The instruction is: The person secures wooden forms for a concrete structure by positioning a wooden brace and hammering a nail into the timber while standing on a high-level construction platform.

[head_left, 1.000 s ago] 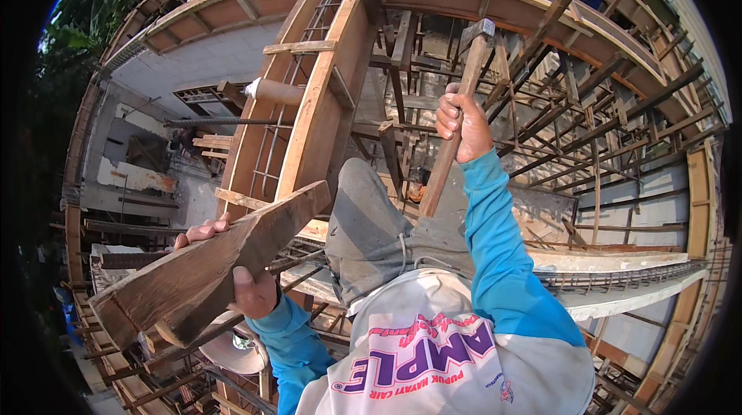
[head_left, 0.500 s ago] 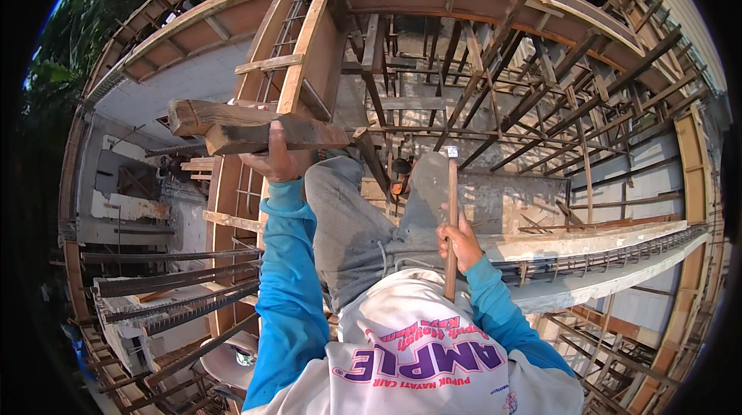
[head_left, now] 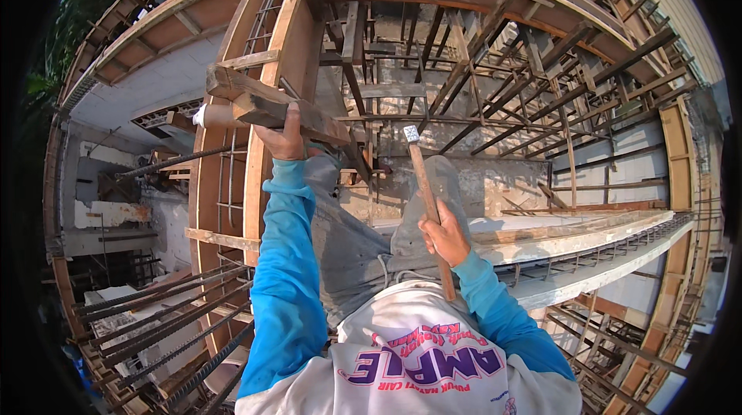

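My left hand (head_left: 282, 137) is closed around a rough wooden block (head_left: 290, 115) made of two short beam pieces lying against each other. It holds them out beside the formwork channel on the left, thumb on the top face. My right hand (head_left: 446, 236) grips the middle of a hammer's (head_left: 423, 171) wooden handle in front of my waist. The hammer's head points up and away, its small metal face catching the light, and the handle leans to the left. Hammer and wood are apart. My left fingers are partly hidden under the wood.
Long plywood formwork (head_left: 269, 98) with steel bars inside runs away on my left. Several ribbed steel bars (head_left: 166, 311) jut out at lower left. A concrete beam (head_left: 572, 241) with rebar stands at right. Below, many timber props (head_left: 495, 90) rise from a lower floor.
The hammer has tilted, its head swinging left and rising. My left hand and the wood have shifted slightly right and toward the hammer. The whole view has turned a little.
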Motion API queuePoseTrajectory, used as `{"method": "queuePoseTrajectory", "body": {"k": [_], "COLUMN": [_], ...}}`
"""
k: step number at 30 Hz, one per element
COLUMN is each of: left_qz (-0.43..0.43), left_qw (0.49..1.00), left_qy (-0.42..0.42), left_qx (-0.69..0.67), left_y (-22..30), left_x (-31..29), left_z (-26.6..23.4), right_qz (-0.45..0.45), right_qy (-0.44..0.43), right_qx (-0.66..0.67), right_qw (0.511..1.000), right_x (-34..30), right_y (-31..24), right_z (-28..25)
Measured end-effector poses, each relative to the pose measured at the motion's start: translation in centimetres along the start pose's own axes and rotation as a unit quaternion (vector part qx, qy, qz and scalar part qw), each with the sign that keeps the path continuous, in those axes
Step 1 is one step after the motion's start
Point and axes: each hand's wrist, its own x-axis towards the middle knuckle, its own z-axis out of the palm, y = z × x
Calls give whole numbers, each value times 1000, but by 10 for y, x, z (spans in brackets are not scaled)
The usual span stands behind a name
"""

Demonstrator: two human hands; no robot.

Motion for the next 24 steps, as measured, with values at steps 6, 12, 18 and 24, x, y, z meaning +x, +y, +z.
{"method": "queuePoseTrajectory", "body": {"k": [6,12,18,24], "left_qz": [95,123,99,118], "left_qw": [992,990,991,989], "left_qy": [-37,16,54,48], "left_qx": [-74,-65,-73,-69], "left_y": [65,55,60,58], "left_x": [21,15,14,12], "left_z": [6,3,9,16], "right_qz": [-191,-286,-214,-422], "right_qy": [-72,24,85,53], "right_qx": [75,-46,-214,-38], "right_qw": [976,957,950,904], "right_x": [29,94,130,66], "right_y": [-41,-18,4,-95], "right_z": [40,85,93,103]}}
